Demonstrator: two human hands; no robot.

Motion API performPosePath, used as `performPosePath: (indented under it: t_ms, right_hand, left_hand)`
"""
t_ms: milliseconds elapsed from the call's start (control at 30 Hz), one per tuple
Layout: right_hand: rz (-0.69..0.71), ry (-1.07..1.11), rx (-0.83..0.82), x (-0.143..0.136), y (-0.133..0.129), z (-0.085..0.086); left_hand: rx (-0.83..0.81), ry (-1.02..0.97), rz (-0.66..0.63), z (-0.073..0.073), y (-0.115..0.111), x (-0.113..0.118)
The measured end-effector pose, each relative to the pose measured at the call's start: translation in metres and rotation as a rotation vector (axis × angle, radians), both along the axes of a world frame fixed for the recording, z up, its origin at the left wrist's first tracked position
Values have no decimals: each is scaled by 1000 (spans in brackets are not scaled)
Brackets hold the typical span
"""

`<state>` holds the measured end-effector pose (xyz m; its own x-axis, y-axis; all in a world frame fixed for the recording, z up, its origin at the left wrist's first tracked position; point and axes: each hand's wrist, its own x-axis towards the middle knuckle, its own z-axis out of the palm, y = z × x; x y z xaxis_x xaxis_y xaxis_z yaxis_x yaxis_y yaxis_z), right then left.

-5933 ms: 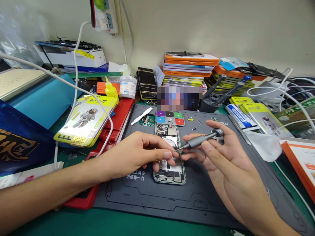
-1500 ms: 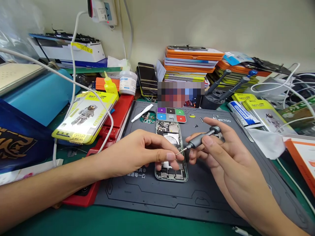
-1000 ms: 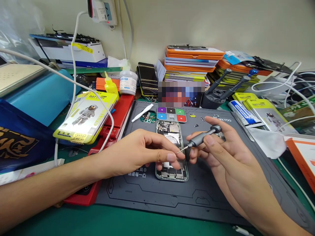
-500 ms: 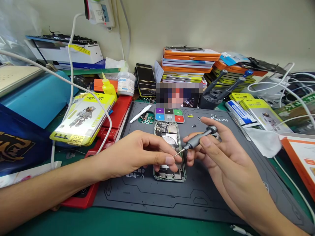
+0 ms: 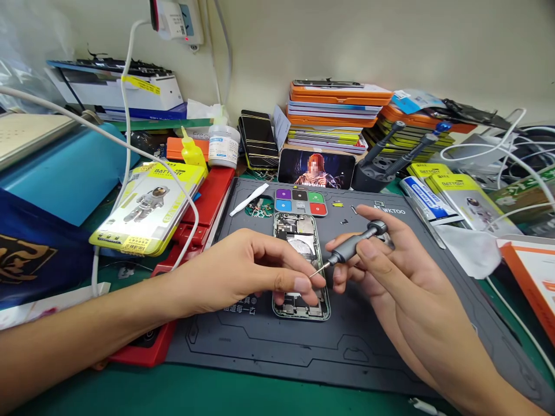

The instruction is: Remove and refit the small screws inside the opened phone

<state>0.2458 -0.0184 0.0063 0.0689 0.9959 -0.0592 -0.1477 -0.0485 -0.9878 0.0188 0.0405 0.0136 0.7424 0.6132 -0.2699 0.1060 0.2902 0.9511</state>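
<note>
From my end, left to right. Far left: blue bag with gold print, then the battery box, yellow-edged, astronaut on the front, lying partly over a red case. White cable runs across the box. Yellow bottle and white tub sit behind it, side by side.

My left hand reaches in over the open phone, thumb and index nearly together at the screwdriver's tip. I can't tell whether they pinch the tip itself or some tiny part; too small to see. Phone lies flat on the grey mat, internals up, its middle partly hidden by my left fingers.

Beyond the phone: white pry tool lying slanted, then a colour pad with purple, black, green, blue and red squares. Behind the pad, a second phone leans back on its long side, playing video. A few small parts lie on the mat right of the pad.

Screwdriver is tilted, tip down-left, cap up-right. My right hand grips its handle between thumb and fingers, index raised past the cap.

Farther right: tool holder with drivers standing in it, tweezers on the mat, orange-edged box at the edge of view.
</note>
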Motion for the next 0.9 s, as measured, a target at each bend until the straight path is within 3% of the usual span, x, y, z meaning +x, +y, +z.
performPosePath:
  t_ms: [233,367,467,567,767,900]
  right_hand:
    - [-1,59,-12,1,0,3]
    - [-56,32,52,1,-2,6]
    - [-89,-67,118,-3,-8,5]
    - [-104,-211,218,-8,-15,0]
    - [28,-559,579,-6,-25,-18]
    - [134,-690,673,-2,-27,-25]
  left_hand:
    - [28,37,6,0,0,0]
    - [49,62,159,-1,0,2]
    - [22,53,326,-2,-1,3]
    - [-17,25,414,-4,-1,4]
    - [-27,17,390,-5,-1,3]
    - [-24,17,365,-3,-1,3]
